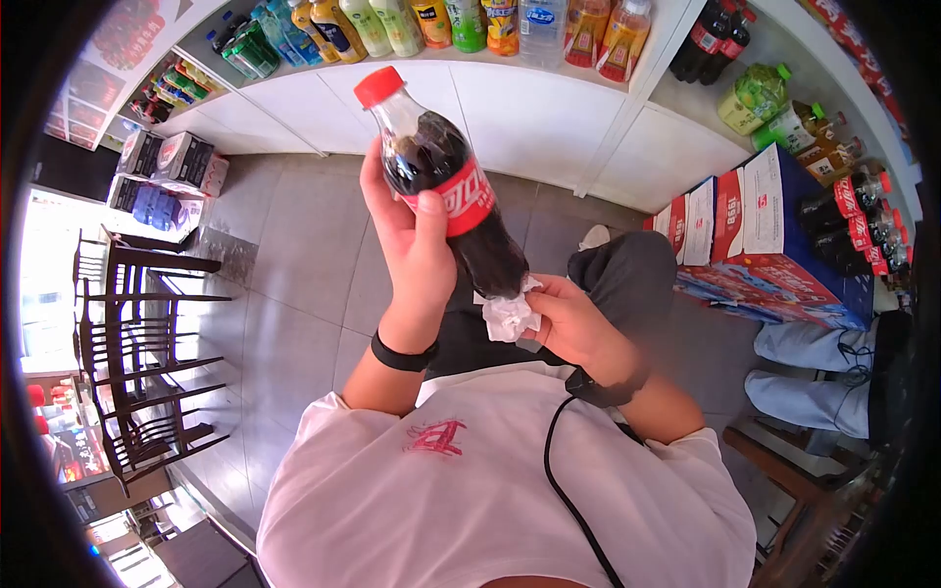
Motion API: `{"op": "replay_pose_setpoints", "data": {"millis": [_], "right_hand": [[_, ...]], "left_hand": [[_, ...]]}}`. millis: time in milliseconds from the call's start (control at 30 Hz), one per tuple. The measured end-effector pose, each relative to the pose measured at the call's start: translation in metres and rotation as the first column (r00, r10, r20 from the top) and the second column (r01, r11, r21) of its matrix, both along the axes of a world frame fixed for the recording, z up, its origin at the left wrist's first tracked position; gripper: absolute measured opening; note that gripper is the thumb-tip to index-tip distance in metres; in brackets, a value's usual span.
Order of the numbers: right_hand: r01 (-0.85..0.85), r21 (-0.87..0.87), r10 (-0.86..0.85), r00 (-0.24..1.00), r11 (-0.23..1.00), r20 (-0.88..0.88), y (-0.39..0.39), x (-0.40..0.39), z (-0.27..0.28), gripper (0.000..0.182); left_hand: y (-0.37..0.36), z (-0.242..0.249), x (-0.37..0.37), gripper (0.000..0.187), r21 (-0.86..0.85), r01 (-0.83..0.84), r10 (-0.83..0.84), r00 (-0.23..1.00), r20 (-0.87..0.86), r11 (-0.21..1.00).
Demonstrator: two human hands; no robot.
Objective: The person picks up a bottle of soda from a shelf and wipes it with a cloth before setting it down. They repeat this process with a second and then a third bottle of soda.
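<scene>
Above the floor (304, 255): 1 bottle (463, 184), tilted, left grip (417, 245) closed around its upper half; right grip (578, 318) pinching 1 tissue (510, 318) at the base (498, 280). Bottle presumably weighty, smooth, slippery if wet; label (472, 203) likely offers the best hold.

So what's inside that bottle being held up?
Dark liquid shows in the bottle, above and below its red label, with a clear space under the red cap. The label, left hand and crumpled tissue hide whatever lies behind them.
</scene>
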State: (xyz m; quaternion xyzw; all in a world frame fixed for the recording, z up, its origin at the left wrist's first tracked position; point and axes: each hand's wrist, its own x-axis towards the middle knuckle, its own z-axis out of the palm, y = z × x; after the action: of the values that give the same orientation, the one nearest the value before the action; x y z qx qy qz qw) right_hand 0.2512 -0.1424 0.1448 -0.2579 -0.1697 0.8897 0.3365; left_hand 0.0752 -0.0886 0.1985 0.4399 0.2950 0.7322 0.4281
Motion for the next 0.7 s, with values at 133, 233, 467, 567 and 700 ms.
{"op": "replay_pose_setpoints", "data": {"millis": [133, 233, 467, 567, 700], "right_hand": [[0.062, 0.044, -0.065, 0.996, 0.997, 0.062, 0.002, 0.004, -0.016, 0.03], [0.111, 0.061, -0.117, 0.987, 0.992, 0.113, 0.002, 0.006, -0.019, 0.031], [0.162, 0.136, -0.169, 0.985, 0.977, 0.038, -0.011, 0.021, -0.024, 0.036], [0.31, 0.296, -0.348, 0.934, 0.904, 0.084, -0.008, 0.032, -0.011, 0.036], [0.496, 0.633, -0.692, 0.717, 0.594, 0.087, 0.019, 0.037, 0.017, 0.031]], "left_hand": [[-0.003, -0.004, 0.004, 0.086, 0.017, 0.045, -0.042, 0.991, -0.126, 0.999], [-0.006, -0.009, 0.005, 0.078, -0.015, 0.187, -0.188, 0.973, -0.133, 0.982], [-0.004, -0.002, 0.008, 0.068, -0.273, 0.182, -0.116, 0.963, 0.243, 0.944], [-0.005, 0.002, -0.003, 0.073, -0.206, 0.313, -0.263, 0.935, 0.238, 0.927], [-0.015, -0.015, 0.0, 0.065, -0.17, 0.471, -0.416, 0.866, 0.278, 0.865]]}}
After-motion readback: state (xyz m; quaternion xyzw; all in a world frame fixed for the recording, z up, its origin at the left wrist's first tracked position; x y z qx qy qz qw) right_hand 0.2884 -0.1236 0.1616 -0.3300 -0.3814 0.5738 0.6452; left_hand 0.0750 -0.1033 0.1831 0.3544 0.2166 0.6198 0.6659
